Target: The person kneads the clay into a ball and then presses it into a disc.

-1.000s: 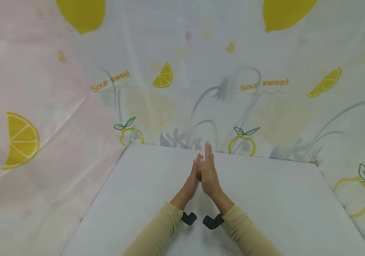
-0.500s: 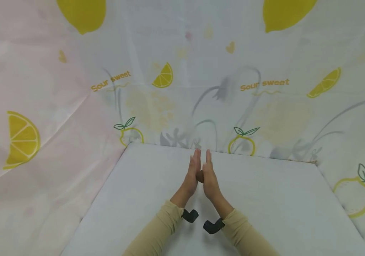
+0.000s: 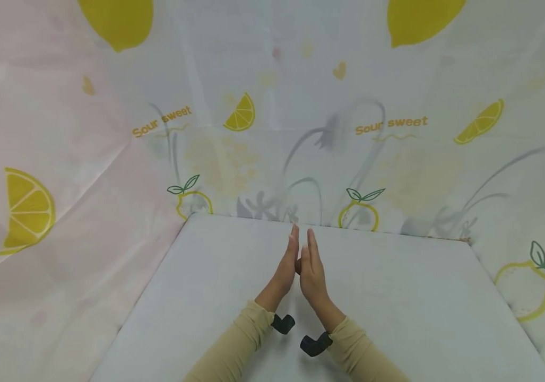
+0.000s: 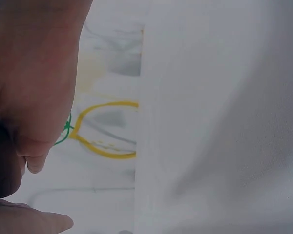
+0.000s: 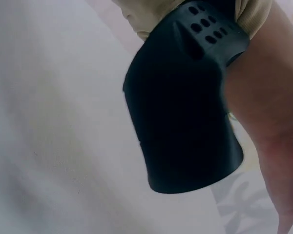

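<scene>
In the head view my left hand [image 3: 283,270] and right hand [image 3: 313,276] stand palm to palm above the table, fingers straight and pointing forward. A small brown lump [image 3: 298,266] sits pressed between the palms, mostly covered by them; its material is not clear. The left wrist view shows the lump [image 4: 2,168] dark and rounded at the left edge. Above it there is the right hand [image 4: 36,78], and below it part of the left hand [image 4: 27,219]. In the right wrist view the left hand [image 5: 281,165] is cut off at the right edge.
Each wrist bears a black curved mount, the left mount [image 3: 283,323] and the right mount [image 3: 315,345]. Under the hands is a white tabletop [image 3: 396,297]. A lemon-printed cloth [image 3: 272,154] rises behind the table and along its sides.
My right hand has slid back toward me while the left has moved a little forward, so the palms have shifted against each other. The brown lump stays between them.
</scene>
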Demonstrator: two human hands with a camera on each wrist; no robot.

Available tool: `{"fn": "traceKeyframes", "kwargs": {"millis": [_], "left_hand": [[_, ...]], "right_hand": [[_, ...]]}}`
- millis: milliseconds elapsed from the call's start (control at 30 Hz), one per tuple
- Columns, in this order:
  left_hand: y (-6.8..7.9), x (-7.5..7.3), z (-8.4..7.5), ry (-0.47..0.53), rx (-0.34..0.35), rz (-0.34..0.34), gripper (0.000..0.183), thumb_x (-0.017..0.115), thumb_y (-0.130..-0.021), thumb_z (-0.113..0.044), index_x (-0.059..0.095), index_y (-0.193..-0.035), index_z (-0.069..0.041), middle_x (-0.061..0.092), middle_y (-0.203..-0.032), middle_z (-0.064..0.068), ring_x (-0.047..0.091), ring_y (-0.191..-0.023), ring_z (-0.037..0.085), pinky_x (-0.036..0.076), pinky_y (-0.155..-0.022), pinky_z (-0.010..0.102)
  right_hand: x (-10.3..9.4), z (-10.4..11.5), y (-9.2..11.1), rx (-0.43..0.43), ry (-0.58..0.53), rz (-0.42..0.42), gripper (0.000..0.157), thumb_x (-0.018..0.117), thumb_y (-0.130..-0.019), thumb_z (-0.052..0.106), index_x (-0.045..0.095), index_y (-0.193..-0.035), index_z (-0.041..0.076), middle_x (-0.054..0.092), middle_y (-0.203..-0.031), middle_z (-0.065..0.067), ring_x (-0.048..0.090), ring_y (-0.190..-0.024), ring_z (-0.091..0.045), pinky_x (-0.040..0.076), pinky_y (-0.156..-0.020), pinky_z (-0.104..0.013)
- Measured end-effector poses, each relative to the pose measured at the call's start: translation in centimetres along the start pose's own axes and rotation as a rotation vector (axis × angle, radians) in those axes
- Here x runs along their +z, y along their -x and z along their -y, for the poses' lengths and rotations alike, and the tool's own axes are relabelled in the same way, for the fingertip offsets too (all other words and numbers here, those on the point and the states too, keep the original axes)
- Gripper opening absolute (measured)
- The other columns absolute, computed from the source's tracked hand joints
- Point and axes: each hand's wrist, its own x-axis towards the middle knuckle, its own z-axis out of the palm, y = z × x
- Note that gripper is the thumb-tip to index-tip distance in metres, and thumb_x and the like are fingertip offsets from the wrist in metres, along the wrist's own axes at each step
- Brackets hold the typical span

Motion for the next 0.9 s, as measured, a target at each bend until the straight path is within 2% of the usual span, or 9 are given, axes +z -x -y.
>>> {"fn": "traceKeyframes", "kwargs": {"millis": [100,167,367,467,600,667,733,833,900], "left_hand": [[0.0,-0.1,0.1,-0.025,0.001,0.003,0.082,0.008,-0.104,-0.066,-0.002,-0.164,-0.009,-0.003,-0.171,0.007,-0.004,-0.156,0.019,0.001,-0.125,0.047],[0.0,-0.2,0.2,-0.045,-0.001,0.003,0.082,0.008,-0.105,-0.064,-0.001,-0.163,-0.008,-0.003,-0.171,0.007,-0.004,-0.156,0.020,0.001,-0.125,0.048],[-0.1,-0.2,0.0,-0.143,0.009,-0.043,0.073,0.018,-0.110,-0.053,0.011,-0.163,-0.003,0.008,-0.170,0.008,0.005,-0.156,0.021,0.007,-0.125,0.046],[-0.2,-0.1,0.0,-0.314,0.036,-0.134,0.066,0.033,-0.110,-0.047,0.032,-0.158,-0.002,0.026,-0.166,0.011,0.021,-0.154,0.025,0.019,-0.123,0.047],[-0.4,-0.3,0.3,-0.621,0.033,-0.270,0.053,0.047,-0.106,-0.045,0.060,-0.140,-0.007,0.054,-0.150,0.008,0.046,-0.142,0.026,0.038,-0.114,0.047],[-0.4,-0.4,0.4,-0.748,0.035,-0.298,0.048,0.051,-0.104,-0.043,0.067,-0.132,-0.008,0.062,-0.140,0.007,0.055,-0.134,0.027,0.044,-0.109,0.045],[-0.4,-0.6,0.5,-0.855,0.041,-0.303,0.044,0.053,-0.103,-0.042,0.071,-0.126,-0.009,0.068,-0.132,0.007,0.061,-0.126,0.027,0.049,-0.104,0.044],[-0.3,-0.9,0.6,-0.978,0.058,-0.293,0.041,0.057,-0.101,-0.040,0.074,-0.120,-0.008,0.072,-0.123,0.008,0.066,-0.116,0.028,0.053,-0.096,0.045],[-0.2,-1.2,0.7,-1.048,0.060,-0.284,0.040,0.059,-0.099,-0.040,0.074,-0.118,-0.008,0.073,-0.120,0.009,0.068,-0.112,0.029,0.055,-0.092,0.045]], "right_hand": [[-0.2,-0.6,-0.2,0.002,0.019,0.005,0.053,0.034,-0.112,0.008,0.016,-0.160,-0.006,0.055,-0.083,-0.016,0.045,-0.062,-0.010,0.042,-0.071,-0.021],[-0.3,-1.7,-0.4,0.008,0.037,-0.003,0.054,0.034,-0.112,0.010,0.016,-0.161,-0.002,0.047,-0.068,-0.011,0.045,-0.060,-0.012,0.041,-0.070,-0.022],[-1.1,-4.2,-0.9,0.024,0.095,-0.048,0.054,0.037,-0.113,0.019,0.019,-0.163,0.007,0.050,-0.075,-0.004,0.046,-0.064,-0.014,0.040,-0.081,-0.022],[-1.7,-4.6,-0.9,0.039,0.124,-0.050,0.055,0.038,-0.113,0.022,0.020,-0.163,0.009,0.049,-0.065,-0.003,0.047,-0.060,-0.012,0.042,-0.067,-0.025],[-2.6,-5.0,-1.0,0.073,0.205,-0.065,0.056,0.041,-0.112,0.027,0.024,-0.162,0.010,0.052,-0.065,-0.004,0.050,-0.062,-0.014,0.045,-0.066,-0.029],[-3.0,-5.3,-1.0,0.091,0.252,-0.078,0.057,0.042,-0.111,0.029,0.025,-0.162,0.009,0.062,-0.079,-0.011,0.054,-0.071,-0.019,0.048,-0.075,-0.034],[-3.4,-5.6,-1.0,0.105,0.281,-0.084,0.059,0.043,-0.111,0.030,0.024,-0.162,0.009,0.068,-0.113,-0.018,0.059,-0.090,-0.024,0.050,-0.086,-0.042],[-4.1,-6.4,-1.1,0.120,0.316,-0.081,0.061,0.046,-0.110,0.029,0.022,-0.163,0.009,0.040,-0.158,-0.018,0.056,-0.112,-0.033,0.047,-0.096,-0.051],[-4.6,-7.0,-1.2,0.129,0.337,-0.074,0.062,0.047,-0.110,0.027,0.021,-0.163,0.009,0.029,-0.164,-0.017,0.055,-0.118,-0.035,0.047,-0.097,-0.054]]}}
